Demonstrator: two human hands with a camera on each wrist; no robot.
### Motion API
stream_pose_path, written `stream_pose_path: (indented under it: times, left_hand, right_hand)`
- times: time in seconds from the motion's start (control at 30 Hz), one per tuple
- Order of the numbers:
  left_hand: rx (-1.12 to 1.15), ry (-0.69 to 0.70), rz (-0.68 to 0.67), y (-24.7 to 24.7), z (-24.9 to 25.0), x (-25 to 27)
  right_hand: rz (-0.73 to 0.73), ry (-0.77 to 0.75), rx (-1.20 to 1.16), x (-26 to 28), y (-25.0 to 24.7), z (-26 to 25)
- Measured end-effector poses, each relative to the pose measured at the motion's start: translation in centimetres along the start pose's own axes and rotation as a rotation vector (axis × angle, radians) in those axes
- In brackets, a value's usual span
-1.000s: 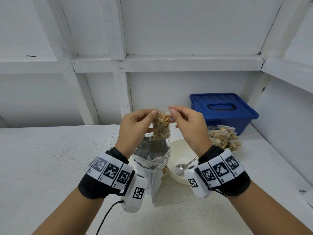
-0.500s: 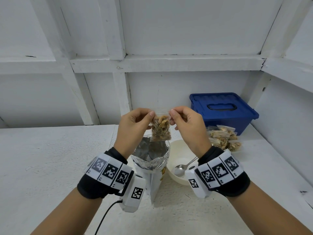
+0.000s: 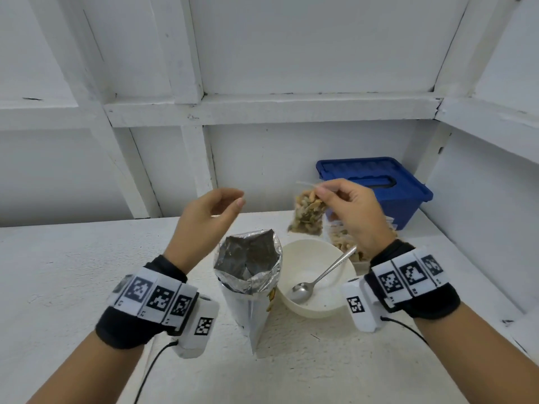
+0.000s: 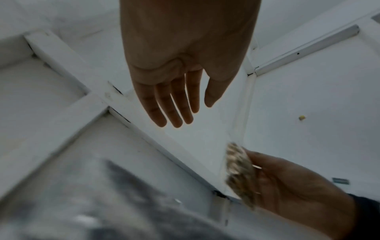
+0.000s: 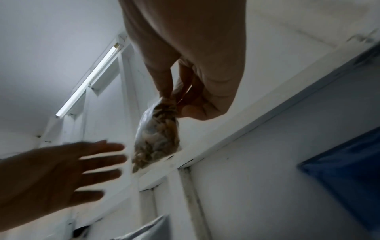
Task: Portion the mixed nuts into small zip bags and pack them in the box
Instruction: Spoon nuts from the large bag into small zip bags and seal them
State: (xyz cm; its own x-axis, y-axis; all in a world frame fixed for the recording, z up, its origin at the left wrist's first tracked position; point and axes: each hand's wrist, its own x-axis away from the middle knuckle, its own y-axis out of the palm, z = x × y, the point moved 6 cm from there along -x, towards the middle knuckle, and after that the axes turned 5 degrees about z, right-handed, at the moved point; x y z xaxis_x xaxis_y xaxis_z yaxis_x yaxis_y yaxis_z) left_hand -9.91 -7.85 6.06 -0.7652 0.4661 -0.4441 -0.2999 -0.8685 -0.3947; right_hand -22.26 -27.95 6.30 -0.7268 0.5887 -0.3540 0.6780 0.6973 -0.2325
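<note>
My right hand point(image 3: 329, 192) pinches the top of a small clear zip bag of mixed nuts point(image 3: 307, 212), which hangs in the air above the white bowl point(image 3: 315, 304). The same zip bag point(image 5: 158, 134) dangles from thumb and fingers in the right wrist view. My left hand point(image 3: 221, 202) is empty, its fingers straight and loosely spread point(image 4: 174, 104), held above the open foil nut pouch point(image 3: 248, 258). A blue lidded box point(image 3: 376, 185) stands shut at the back right. Filled zip bags point(image 3: 341, 240) lie in front of it, partly hidden by my right hand.
A metal spoon point(image 3: 318, 278) rests in the bowl. The white table point(image 3: 73, 272) runs up to a white framed wall at the back and a wall on the right. Cables trail from both wrist cameras.
My left hand has let go of the zip bag and drawn left with fingers spread. My right hand has carried the bag to the right, toward the blue box.
</note>
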Motion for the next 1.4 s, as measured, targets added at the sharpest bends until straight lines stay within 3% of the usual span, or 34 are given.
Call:
stream_pose_path:
  times: [0.1,0.17,0.3,0.4,0.57,0.73,0.93,1.1,1.27,1.4]
  left_hand:
    - [-0.243,0.024,0.063,-2.2,-2.8,-0.2]
    - [-0.382,-0.035,0.067,-2.8,-6.3,0.1]
    - [-0.569,-0.268,-0.109,-2.1,-14.9,1.9]
    - [-0.663,-0.398,-0.268,-1.3,-19.6,3.8]
    - [-0.838,-0.553,-0.41,-0.8,-23.0,5.9]
    - [-0.845,-0.617,-0.493,-0.7,-24.5,6.4]
    - [-0.876,-0.608,-0.49,-0.1,-24.3,6.4]
    - [-0.879,-0.605,-0.474,0.0,-24.2,6.3]
    - [-0.878,-0.6,-0.475,0.0,-24.1,6.4]
    - [-0.882,-0.592,-0.477,0.0,-24.0,6.4]
  right_hand:
    - [0.156,-0.014,0.088,-1.3,-4.5,1.6]
    - [0.274,-0.003,0.172,-2.2,-7.5,3.6]
    - [0.51,0.037,0.326,-2.9,-12.4,7.3]
    - [0.584,0.09,0.447,-2.7,-14.4,9.8]
    - [0.634,0.17,0.499,-2.2,-15.2,13.2]
    - [0.582,0.239,0.514,-2.0,-13.8,15.7]
    - [0.422,0.229,0.603,-2.1,-12.7,17.0]
    - [0.403,0.252,0.572,-1.8,-12.8,17.8]
    - [0.523,0.202,0.522,-1.8,-12.9,15.7]
    - [0.488,0.004,0.441,-3.3,-12.0,13.0]
